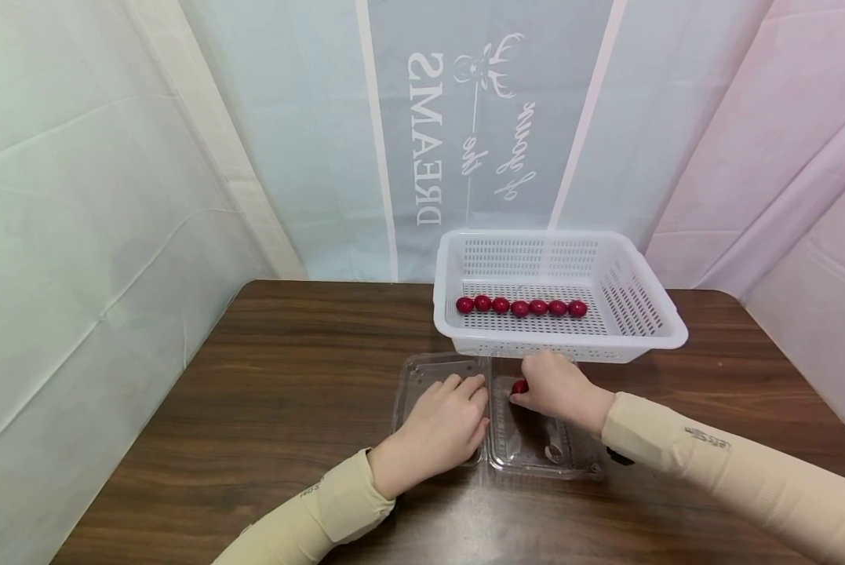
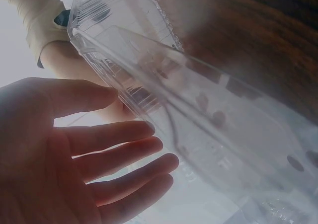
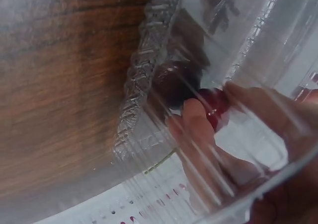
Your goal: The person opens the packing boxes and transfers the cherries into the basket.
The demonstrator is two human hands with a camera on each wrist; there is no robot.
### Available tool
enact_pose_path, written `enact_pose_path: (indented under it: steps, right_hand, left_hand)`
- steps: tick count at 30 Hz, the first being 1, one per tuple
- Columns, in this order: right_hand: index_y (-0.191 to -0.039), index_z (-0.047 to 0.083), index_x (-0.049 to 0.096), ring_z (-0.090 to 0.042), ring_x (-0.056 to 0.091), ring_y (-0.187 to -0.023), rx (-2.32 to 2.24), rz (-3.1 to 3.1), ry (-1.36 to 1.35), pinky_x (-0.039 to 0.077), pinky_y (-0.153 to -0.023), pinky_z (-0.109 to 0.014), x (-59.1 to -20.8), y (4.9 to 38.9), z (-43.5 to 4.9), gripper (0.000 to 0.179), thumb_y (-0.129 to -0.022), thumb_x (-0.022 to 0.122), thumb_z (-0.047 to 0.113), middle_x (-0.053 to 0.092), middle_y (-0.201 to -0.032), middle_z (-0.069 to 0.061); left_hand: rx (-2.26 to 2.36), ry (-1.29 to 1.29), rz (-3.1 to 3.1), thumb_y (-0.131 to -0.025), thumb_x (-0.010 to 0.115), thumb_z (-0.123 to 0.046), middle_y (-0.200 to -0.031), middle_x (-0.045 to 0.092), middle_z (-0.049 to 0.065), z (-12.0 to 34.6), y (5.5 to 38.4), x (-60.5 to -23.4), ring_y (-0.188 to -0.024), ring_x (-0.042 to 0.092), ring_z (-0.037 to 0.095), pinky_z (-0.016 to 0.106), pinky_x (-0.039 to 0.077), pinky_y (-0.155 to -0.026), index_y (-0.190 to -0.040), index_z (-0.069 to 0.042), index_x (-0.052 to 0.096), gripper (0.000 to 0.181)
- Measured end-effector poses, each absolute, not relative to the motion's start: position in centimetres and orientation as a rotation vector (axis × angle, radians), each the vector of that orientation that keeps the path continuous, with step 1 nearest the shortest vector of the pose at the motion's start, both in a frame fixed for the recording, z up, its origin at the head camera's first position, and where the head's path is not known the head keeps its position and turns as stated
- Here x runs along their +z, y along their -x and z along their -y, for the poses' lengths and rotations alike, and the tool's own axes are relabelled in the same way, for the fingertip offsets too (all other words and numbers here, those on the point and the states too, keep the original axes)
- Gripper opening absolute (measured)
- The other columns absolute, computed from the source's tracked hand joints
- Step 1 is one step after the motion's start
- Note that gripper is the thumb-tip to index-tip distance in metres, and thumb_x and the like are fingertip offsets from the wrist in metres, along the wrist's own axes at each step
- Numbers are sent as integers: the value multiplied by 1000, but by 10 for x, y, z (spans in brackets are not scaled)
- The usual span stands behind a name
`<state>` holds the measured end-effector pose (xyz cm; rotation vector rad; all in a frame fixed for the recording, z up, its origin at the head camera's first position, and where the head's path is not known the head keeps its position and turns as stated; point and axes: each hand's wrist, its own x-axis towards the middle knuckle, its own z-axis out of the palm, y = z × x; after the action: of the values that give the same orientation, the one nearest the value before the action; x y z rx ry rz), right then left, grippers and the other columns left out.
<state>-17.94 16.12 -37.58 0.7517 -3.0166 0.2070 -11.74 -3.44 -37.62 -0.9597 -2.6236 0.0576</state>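
A clear plastic clamshell box lies opened out on the table, its lid to the left. My right hand reaches into the box half and pinches a shiny red cherry between thumb and fingers. Seen through the clear wall in the right wrist view, the cherry sits at my fingertips, with a dark round shape beside it. Over the lid lies my left hand, fingers relaxed and holding nothing. In the left wrist view the left fingertips are right by the clear plastic edge.
Behind the box stands a white perforated basket, with several red cherries in a row on its floor. The brown wooden table extends to both sides. A printed curtain hangs behind the table's far edge.
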Motion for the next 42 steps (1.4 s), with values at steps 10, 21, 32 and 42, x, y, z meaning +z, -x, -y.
enact_pose_path:
  steps: [10,21,32,42]
  right_hand:
    - [-66,9,60,-13,46,-53,260,3050,-791,38,-49,-29,-375,181,-166,23,-67,80,19,51,-59,1]
    - [-75,4,68,-10,45,-53,354,3066,-876,39,-48,-24,-365,173,-169,16,-64,78,11,54,-59,2]
    - [-85,2,69,-10,49,-53,414,3164,-816,41,-47,-24,-359,166,-172,20,-67,77,8,57,-62,0]
    - [-84,4,70,-10,50,-56,428,3169,-812,44,-50,-25,-357,163,-178,19,-68,78,10,59,-66,0]
  left_hand:
    - [38,966,2604,-87,61,-31,-122,63,5,35,118,-377,-95,60,19,31,52,-73,-103,-9,67,28]
    - [39,963,2613,-87,61,-31,-122,63,6,35,118,-376,-95,60,20,31,51,-72,-103,-9,67,28]
    - [43,961,2634,-88,61,-31,-122,63,5,34,118,-377,-96,60,19,31,52,-74,-104,-9,67,28]
    - [35,969,2599,-87,62,-31,-121,64,6,34,118,-377,-95,60,19,31,52,-72,-103,-9,68,27]
